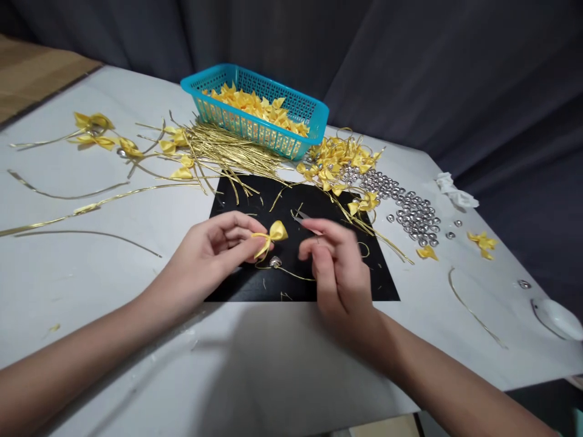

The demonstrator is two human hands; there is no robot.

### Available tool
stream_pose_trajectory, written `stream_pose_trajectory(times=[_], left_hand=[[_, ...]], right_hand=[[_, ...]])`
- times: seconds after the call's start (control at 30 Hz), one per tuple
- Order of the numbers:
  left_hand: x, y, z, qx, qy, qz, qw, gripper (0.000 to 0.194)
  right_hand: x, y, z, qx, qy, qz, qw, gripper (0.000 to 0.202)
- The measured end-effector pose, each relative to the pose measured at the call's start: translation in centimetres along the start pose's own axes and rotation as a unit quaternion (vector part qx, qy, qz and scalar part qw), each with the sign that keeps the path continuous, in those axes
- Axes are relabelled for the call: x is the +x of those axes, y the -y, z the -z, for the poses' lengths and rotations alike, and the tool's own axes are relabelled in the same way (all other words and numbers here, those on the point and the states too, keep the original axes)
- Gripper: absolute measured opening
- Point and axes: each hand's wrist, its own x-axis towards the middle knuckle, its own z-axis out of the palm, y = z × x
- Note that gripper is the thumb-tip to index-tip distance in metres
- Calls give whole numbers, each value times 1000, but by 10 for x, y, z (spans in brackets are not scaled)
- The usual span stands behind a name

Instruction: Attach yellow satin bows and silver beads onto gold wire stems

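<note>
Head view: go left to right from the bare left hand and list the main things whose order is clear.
Bare left hand → shiny yellow ribbon bow pinched in it → bare right hand → loose yellow ribbon piece → single shiny silver bead → rounded white object.

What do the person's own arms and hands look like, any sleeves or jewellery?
The bare left hand and bare right hand wear no gloves, and no rings show. The bare left forearm and bare right forearm show no sleeve, watch or bracelet. Blur hides the right hand's finer details.
</note>
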Motion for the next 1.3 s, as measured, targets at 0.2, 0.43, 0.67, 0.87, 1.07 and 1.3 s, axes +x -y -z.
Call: stream_pose_trajectory(times=[0.2,0.43,0.67,0.87,1.07,1.3], left_hand=[[2,1,1,-40,107,73,991,9],[2,1,2,-61,123,81,987,9],[3,0,0,-110,151,112,976,8],[4,0,-1,-149,148,139,968,9],[3,2,0,-157,151,127,968,8],[4,3,-1,-153,151,121,969,9]], right_hand=[[2,3,4,-26,-33,45,998,14],[3,8,6,-88,51,91,991,13],[3,9,6,-113,76,92,987,16],[3,8,5,-114,98,83,985,17],[4,8,4,-122,95,83,985,16],[2,9,4,-153,104,80,980,15]])
